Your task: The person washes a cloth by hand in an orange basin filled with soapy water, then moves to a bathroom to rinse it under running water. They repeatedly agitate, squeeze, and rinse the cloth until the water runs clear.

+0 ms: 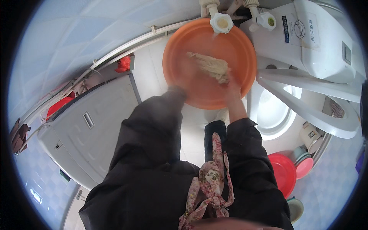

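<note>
Below a white tap (221, 23) sits a large orange plastic basin (249, 61), with a thin stream running into it. A wrung-looking, pale cream cloth (212, 66) stretches across the middle of the basin. At the cloth's lower right end, my right hand (232, 82) grips it, though motion blur softens the fingers. My left hand (188, 73) is a strong blur over the basin's left side, close to the cloth's left end. Whether its fingers are closed on anything cannot be made out.
On the right stands a white toilet (276, 107) with its seat raised, its cistern (325, 49) behind. A white washing machine (95, 123) fills the left. Red basin (283, 172), pink basin (304, 168) and a second tap (266, 21) are nearby. Pipes (138, 43) follow the wall.
</note>
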A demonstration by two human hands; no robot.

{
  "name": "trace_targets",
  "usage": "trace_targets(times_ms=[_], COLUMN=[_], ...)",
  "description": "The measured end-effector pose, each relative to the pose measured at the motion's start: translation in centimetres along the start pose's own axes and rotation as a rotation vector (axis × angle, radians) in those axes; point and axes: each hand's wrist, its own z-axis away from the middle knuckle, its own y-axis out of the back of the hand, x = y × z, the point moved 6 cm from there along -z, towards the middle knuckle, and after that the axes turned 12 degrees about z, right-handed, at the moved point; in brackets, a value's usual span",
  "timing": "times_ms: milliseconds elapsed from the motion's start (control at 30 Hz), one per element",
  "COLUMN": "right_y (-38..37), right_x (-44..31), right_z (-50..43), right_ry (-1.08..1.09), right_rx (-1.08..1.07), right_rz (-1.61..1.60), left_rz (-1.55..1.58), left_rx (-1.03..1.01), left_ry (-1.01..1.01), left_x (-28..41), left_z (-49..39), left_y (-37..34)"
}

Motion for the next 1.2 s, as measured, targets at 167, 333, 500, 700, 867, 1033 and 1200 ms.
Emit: trace_targets(times_ms=[167, 333, 500, 700, 867, 1033, 1200], right_y=[0.7, 0.2, 1.2, -1.6, -3.5, -2.6, 1.1], right_x=[0.7, 2.7, 0.5, 2.1, 2.4, 2.2, -0.6], right_z=[-3.1, -5.1, -3.6, -1.5, -1.9, -1.4, -2.3], right_ry=[-0.017, -0.227, -0.086, -0.155, -0.121, -0.113, 0.007], right_rx=[-0.043, -0.004, 0.067, -0.065, -0.184, -0.121, 0.095], right_rz=[-0.125, -0.298, -0.383, -0.136, -0.333, -0.251, -0.03], left_rz=[-0.301, 0.125, 0.347, 0.227, 0.05, 0.145, -0.314], left_rx=[-0.136, -0.582, -0.412, -0.185, -0.176, -0.272, -0.032], left_ry=[-0.04, -0.128, 0.02, 0.232, 0.043, -0.019, -0.372], left_x=[-1.3, 3.8, 8.5, 8.7, 9.1, 4.4, 1.7], left_z=[-2.7, 1.9, 8.1, 5.9, 8.1, 6.9, -1.8], left_y=[-1.5, -9.6, -8.4, -5.8, -6.1, -5.5, -0.2])
